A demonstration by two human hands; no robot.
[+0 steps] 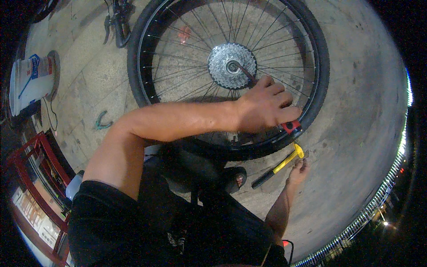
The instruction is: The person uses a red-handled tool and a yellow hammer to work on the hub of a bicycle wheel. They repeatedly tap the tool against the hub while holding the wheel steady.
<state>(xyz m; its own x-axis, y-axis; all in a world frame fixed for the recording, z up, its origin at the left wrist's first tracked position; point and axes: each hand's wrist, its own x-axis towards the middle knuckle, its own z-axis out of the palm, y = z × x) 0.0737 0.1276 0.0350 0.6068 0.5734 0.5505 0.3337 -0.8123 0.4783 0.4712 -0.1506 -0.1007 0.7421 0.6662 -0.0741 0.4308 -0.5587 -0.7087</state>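
Grey floor (360, 115) opens right of tyre edge (321, 62), hammer (284, 163) and hands (267, 106) (299, 171).

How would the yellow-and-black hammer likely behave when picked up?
The hammer would probably stay stiff, since its handle looks straight. It would likely feel head-heavy, with its broad yellow head at one end. Lying on its side, it seems unlikely to roll far.

A white bucket (41, 89) stands beyond a red metal frame (55, 161) at left, lights (403, 144) at far right
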